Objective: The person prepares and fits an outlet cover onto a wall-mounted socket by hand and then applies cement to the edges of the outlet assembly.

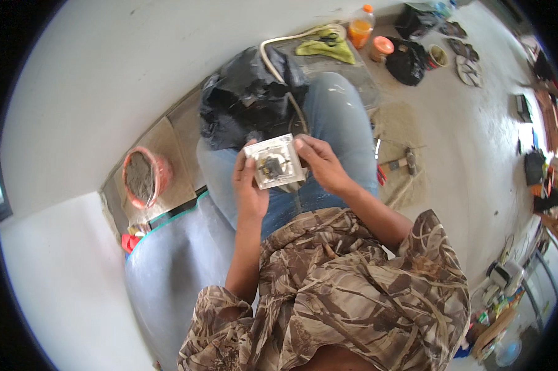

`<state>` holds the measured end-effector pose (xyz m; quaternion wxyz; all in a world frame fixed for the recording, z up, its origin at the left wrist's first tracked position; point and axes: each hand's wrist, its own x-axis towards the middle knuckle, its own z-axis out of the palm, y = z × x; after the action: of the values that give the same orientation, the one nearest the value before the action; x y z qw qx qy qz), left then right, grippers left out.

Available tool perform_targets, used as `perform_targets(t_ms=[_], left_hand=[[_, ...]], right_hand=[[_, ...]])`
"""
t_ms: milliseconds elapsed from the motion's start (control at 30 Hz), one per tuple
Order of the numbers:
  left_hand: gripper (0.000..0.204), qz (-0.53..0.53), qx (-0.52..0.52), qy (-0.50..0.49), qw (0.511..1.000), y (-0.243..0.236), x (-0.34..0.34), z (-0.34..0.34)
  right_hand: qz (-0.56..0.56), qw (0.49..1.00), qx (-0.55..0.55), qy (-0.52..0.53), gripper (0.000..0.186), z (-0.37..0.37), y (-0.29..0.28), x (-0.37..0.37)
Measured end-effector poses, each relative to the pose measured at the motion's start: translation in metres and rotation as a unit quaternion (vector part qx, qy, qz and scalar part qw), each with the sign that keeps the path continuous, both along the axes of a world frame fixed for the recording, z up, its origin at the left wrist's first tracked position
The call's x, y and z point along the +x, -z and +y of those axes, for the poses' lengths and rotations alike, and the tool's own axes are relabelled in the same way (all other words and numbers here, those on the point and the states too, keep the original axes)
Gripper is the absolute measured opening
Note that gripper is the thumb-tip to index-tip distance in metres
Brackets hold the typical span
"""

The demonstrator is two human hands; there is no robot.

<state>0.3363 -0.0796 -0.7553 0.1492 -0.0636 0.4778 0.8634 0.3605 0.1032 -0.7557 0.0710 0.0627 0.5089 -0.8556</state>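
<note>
Above my lap, both hands hold what looks like a square white wall socket (275, 162), its hollow side with a black part and metal bits turned up toward me. My left hand (249, 182) grips its left edge, the thumb along the frame. The fingers of my right hand (321, 162) close on the upper right corner. Right behind the socket, a black plastic bag (242, 93) lies over my left leg and against the ledge. A pale cable (273, 67) runs across the bag toward my lap.
To the left stands a reddish bucket (161, 173) of grey mortar on a board. A hammer (409, 162) and red-handled pliers (381, 175) lie at my right. Farther off are a green cloth (328, 47), an orange drink bottle (360, 28), a lidded jar (381, 49) and sandals (468, 71).
</note>
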Motion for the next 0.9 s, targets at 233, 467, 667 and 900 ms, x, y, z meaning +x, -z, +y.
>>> perform_targets(t_ms=[233,467,667,900], left_hand=[[0.045,-0.085,-0.028,0.031,0.996,0.009,-0.001,-0.001],[0.045,-0.099,-0.11,-0.008,0.989,0.012,0.006,0.011],[0.053,-0.122,-0.117,0.001,0.986,0.015,0.004,0.01],[0.044,-0.106,-0.097,0.011,0.99,0.015,0.002,0.014]], right_hand=[[0.107,0.983,0.15,0.014,0.027,0.0,0.011,-0.005],[0.121,0.984,0.132,0.003,0.031,-0.008,0.025,-0.005],[0.102,0.993,0.054,-0.005,0.036,-0.01,0.033,-0.007],[0.065,0.997,0.03,-0.024,0.036,-0.007,0.037,-0.008]])
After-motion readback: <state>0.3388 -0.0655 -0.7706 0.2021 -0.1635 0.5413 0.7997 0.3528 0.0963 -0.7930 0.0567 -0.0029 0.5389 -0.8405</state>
